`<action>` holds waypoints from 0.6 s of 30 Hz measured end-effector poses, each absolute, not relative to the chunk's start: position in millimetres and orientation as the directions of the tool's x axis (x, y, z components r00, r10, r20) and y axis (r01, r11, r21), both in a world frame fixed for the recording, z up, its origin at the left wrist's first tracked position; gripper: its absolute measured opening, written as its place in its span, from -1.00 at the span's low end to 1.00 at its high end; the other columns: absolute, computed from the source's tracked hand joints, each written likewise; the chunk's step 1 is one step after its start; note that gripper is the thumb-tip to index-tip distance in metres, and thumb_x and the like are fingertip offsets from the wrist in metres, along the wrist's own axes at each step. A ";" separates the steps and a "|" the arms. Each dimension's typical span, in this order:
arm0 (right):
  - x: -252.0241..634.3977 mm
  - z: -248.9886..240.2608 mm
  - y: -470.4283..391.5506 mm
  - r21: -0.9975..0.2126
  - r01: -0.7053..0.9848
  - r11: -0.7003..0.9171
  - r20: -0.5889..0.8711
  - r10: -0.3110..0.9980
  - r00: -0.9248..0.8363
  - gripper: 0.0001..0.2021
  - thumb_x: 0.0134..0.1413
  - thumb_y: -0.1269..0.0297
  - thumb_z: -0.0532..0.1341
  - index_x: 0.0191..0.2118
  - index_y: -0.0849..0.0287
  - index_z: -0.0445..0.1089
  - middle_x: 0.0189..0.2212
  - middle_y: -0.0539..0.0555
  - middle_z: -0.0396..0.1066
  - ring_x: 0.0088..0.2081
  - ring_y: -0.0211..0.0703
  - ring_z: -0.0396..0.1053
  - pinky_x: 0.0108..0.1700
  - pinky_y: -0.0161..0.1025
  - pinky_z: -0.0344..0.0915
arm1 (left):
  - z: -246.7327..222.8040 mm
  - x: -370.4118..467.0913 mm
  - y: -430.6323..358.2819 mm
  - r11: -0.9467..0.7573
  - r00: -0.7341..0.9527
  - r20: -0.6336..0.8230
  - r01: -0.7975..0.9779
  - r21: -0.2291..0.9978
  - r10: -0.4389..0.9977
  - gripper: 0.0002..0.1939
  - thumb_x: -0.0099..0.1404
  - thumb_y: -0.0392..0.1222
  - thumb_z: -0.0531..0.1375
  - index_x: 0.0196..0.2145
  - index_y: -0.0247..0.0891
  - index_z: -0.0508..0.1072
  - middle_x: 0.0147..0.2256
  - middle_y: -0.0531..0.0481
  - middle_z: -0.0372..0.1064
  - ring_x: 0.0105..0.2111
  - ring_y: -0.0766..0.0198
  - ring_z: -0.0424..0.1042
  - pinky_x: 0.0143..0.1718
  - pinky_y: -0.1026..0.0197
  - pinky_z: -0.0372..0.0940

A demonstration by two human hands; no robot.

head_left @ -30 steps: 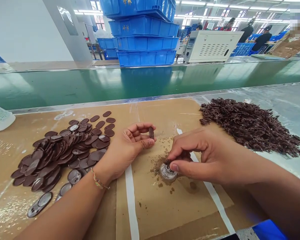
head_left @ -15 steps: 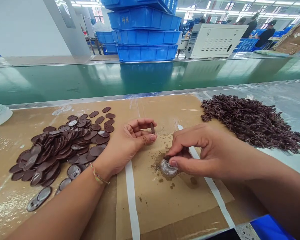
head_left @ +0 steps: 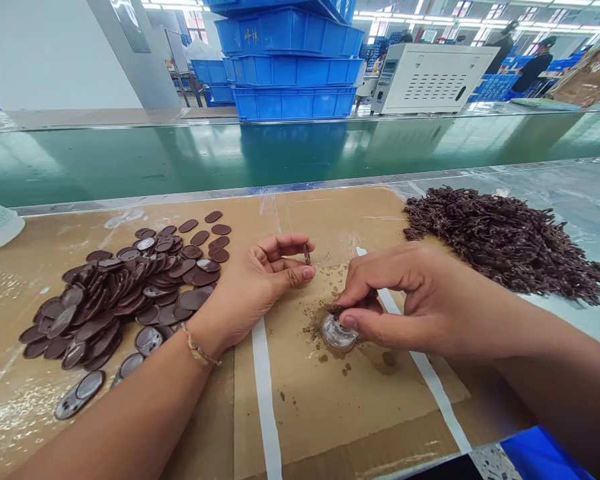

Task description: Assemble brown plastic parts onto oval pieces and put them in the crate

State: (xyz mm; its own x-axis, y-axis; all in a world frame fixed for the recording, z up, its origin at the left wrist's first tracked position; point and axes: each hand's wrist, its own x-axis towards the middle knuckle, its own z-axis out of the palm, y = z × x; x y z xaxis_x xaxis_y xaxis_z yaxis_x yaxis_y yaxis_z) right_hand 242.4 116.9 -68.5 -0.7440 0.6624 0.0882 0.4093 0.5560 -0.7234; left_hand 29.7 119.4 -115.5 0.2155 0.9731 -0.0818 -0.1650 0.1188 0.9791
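Note:
My left hand (head_left: 260,283) pinches a thin brown oval plate (head_left: 307,255), seen edge-on between thumb and fingers above the cardboard. Just to its right, my right hand (head_left: 410,297) is closed with thumb and fingertips on a small dark brown piece (head_left: 335,309). That piece is at the rim of a small round dish (head_left: 339,335) with something whitish and wet inside; most of the piece is hidden by the fingers. Brown oval plates (head_left: 105,313) are heaped left of my left forearm. Beyond my right hand lies a heap of thin, branching dark brown pieces (head_left: 500,240).
Wet spots surround the dish on the cardboard sheet (head_left: 310,427), which has white tape strips (head_left: 266,400). A green conveyor belt (head_left: 180,157) runs behind. Stacked blue crates (head_left: 295,103) and a pale metal machine (head_left: 430,80) stand beyond it. People are in the background.
Both hands keep almost the same place and grip. The fingertips of my right hand have barely shifted at the dish, and the whole view has moved slightly.

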 end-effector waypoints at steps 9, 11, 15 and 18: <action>241.2 -70.5 118.6 -0.755 0.421 0.503 0.038 0.674 -0.737 -0.85 0.14 0.23 0.24 -0.34 0.20 0.48 -0.45 0.02 0.51 -0.44 -0.25 0.44 -0.44 -0.35 0.27 | -114.8 29.9 118.5 0.117 0.211 -0.085 -0.140 0.983 0.974 -0.47 0.02 -0.19 0.45 -0.04 -0.26 0.44 -0.08 -0.10 0.45 -0.26 0.34 0.45 -0.14 0.29 0.33; 241.2 -70.8 118.7 -0.751 0.423 0.508 0.038 0.672 -0.740 -0.84 0.15 0.23 0.24 -0.34 0.20 0.48 -0.45 0.02 0.51 -0.44 -0.24 0.44 -0.45 -0.35 0.27 | -114.9 29.1 118.6 0.116 0.212 -0.085 -0.138 0.984 0.974 -0.47 0.03 -0.18 0.44 -0.04 -0.25 0.44 -0.09 -0.09 0.45 -0.26 0.35 0.45 -0.14 0.29 0.33; 241.9 -70.2 119.0 -0.750 0.426 0.507 0.043 0.679 -0.733 -0.86 0.14 0.24 0.24 -0.35 0.18 0.47 -0.47 -0.01 0.51 -0.45 -0.26 0.41 -0.45 -0.35 0.26 | -115.5 27.7 118.6 0.115 0.213 -0.086 -0.128 0.985 0.973 -0.49 0.05 -0.16 0.44 -0.04 -0.23 0.43 -0.15 -0.05 0.47 -0.26 0.35 0.44 -0.13 0.28 0.31; 242.4 -69.5 119.3 -0.749 0.432 0.502 0.049 0.692 -0.720 -0.86 0.13 0.24 0.25 -0.37 0.17 0.47 -0.49 -0.02 0.50 -0.48 -0.27 0.39 -0.46 -0.35 0.24 | -115.7 27.9 118.6 0.119 0.209 -0.092 -0.120 0.986 0.974 -0.48 0.06 -0.15 0.43 -0.03 -0.21 0.43 -0.24 -0.03 0.50 -0.27 0.34 0.44 -0.14 0.28 0.30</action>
